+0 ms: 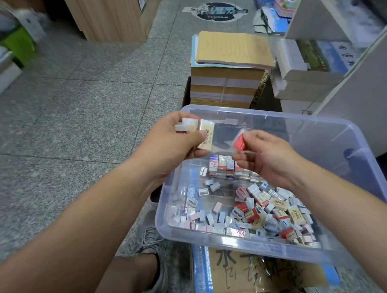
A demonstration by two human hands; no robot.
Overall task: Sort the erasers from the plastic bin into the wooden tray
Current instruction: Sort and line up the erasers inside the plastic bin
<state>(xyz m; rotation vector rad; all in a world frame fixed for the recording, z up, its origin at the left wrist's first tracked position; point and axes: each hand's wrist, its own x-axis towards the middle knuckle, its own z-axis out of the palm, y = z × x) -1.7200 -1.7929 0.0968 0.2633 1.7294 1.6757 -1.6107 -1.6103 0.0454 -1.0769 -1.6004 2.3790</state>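
The left forearm [80, 221] and right forearm [348, 207] are bare to the frame edge. A bare shin [127, 275] ends in a grey lace-up sneaker [150, 238], seemingly mesh-knit.

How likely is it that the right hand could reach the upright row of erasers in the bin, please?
Probably yes: the bin is uncovered and the right hand hovers beside the row, though pinching a red eraser.

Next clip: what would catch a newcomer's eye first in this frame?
The clear plastic bin fills the lower right, with loose erasers heaped toward its near right corner. Above its far left side, the left hand grips a handful of pale erasers while the right hand pinches a red eraser beside it. A stack of paper bundles stands behind the bin.
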